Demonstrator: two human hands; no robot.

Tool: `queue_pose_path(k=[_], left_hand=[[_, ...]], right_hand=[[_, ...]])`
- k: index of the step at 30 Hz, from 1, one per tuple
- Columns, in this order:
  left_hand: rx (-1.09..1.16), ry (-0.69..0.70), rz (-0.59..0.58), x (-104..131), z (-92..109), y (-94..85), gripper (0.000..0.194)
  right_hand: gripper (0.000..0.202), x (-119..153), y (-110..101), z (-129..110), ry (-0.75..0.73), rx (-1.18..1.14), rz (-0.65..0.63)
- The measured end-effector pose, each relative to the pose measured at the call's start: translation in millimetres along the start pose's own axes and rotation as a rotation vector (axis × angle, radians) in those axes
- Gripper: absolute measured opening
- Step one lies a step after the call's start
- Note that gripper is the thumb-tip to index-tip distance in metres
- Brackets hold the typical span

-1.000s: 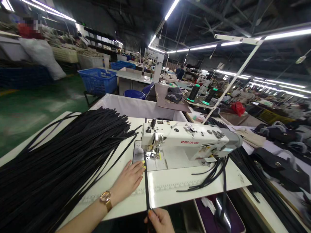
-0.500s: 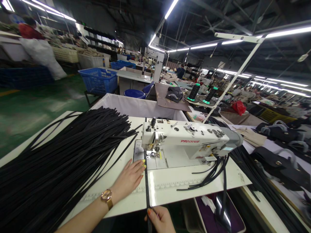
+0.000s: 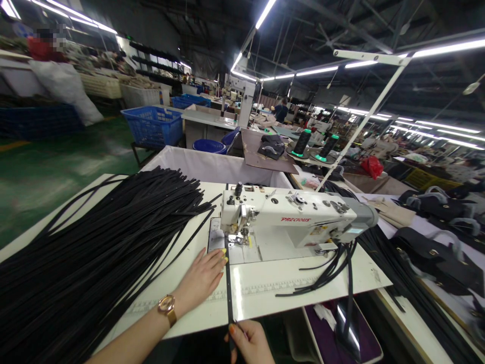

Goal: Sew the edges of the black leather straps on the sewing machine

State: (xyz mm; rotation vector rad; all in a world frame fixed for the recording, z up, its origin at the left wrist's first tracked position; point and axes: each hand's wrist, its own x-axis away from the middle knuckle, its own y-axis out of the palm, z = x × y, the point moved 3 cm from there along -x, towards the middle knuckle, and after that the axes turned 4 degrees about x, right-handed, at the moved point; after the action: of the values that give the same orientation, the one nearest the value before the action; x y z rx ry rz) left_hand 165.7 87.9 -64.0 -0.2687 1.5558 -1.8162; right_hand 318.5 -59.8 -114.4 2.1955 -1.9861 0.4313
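A long narrow black strap (image 3: pixel 229 290) runs from under the presser foot of the white sewing machine (image 3: pixel 273 215) toward me and over the table's front edge. My left hand (image 3: pixel 206 273), a gold watch on its wrist, lies flat with fingers stretched out, fingertips touching the strap just in front of the needle plate. At the front edge my right hand (image 3: pixel 248 341) is closed, thumb and fingers pinching the strap. A thin dark pointed thing also shows by its fingers, too small to name. A large heap of black straps (image 3: pixel 125 247) covers the table's left side.
More black straps (image 3: pixel 335 273) hang below the machine's right end. Beneath sits a bin with a purple lining (image 3: pixel 322 333). Behind the table is a white cloth-lined trough (image 3: pixel 212 164); thread cones (image 3: pixel 302 144) stand beyond. Black bag pieces (image 3: pixel 435 253) lie at right.
The right hand and the strap end it pinches have shifted very slightly. My left hand stays in place on the strap.
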Motion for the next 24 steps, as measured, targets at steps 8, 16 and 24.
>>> queue_pose_path(k=[8,16,24], left_hand=[[-0.022,0.012,-0.008,-1,1,-1.6,0.037],[-0.01,0.018,0.032,0,1,-1.2,0.038],[-0.018,0.002,0.001,0,1,0.0,0.038]], right_hand=[[0.064,0,-1,2,-0.037,0.023,0.016],[0.063,2,-1,-6,-0.032,0.034,0.012],[0.05,9,-21,-59,-0.203,0.288,0.144]])
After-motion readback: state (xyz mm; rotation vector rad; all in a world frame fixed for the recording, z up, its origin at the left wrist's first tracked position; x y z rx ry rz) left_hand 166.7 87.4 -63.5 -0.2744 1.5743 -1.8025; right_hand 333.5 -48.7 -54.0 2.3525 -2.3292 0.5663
